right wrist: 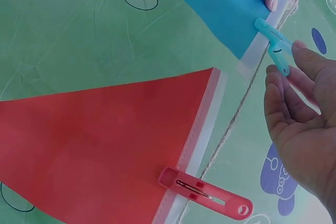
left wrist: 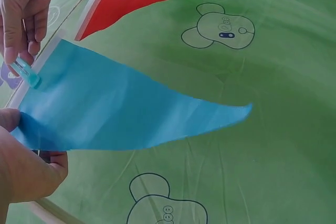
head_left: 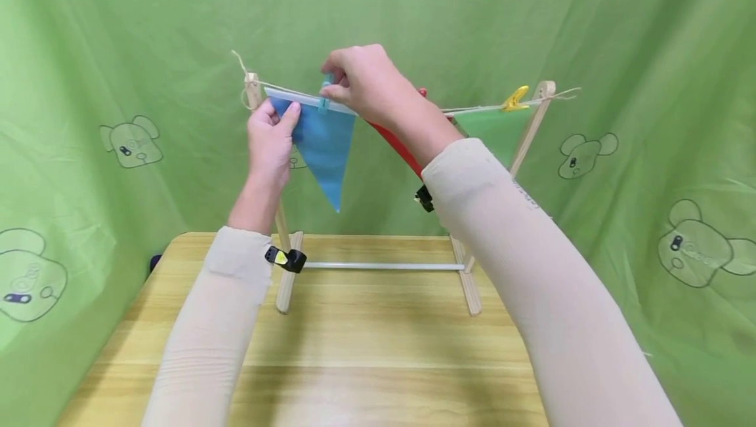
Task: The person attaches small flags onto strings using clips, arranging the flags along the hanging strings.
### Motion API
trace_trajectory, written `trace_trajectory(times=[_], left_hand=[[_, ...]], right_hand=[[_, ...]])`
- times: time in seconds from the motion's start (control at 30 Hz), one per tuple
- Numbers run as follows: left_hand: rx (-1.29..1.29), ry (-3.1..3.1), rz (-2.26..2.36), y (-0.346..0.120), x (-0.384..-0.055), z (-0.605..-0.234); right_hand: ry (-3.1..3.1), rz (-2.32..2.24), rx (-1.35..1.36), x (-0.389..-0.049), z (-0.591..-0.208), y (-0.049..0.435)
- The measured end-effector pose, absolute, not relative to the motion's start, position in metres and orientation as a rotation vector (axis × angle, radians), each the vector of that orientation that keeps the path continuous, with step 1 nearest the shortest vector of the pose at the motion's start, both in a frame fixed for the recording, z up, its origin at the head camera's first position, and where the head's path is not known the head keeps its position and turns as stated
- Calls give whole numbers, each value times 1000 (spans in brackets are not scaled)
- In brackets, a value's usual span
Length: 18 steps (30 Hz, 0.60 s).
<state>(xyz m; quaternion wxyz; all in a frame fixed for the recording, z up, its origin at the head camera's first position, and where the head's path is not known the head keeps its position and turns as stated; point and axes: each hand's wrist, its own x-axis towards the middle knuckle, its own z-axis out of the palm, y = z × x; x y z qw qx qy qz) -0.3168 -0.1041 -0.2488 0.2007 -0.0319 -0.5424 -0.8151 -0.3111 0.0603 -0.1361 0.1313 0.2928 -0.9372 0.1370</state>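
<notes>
My left hand pinches the upper left corner of a blue triangular pennant, thumb in front and fingers behind. The pennant hangs point down along a thin string, its white top band against it. My right hand has thumb and fingertips on the two handles of a light blue clothespin. That clothespin's jaws sit over the pennant's white band. Beside it, a red pennant hangs from a red clothespin; in the head view my right forearm hides most of that pennant.
At the right end of the string, a green pennant hangs by a yellow clothespin. Wooden posts hold the string, with a white bar joining their feet on the wooden table. Green cloth surrounds the table.
</notes>
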Motion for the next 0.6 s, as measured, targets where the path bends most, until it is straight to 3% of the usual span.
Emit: trace_trajectory(times=[0.6], left_hand=[[-29, -1614, -2263, -110, -301, -252]], right_hand=[[-2634, 499, 882, -288, -140, 84]])
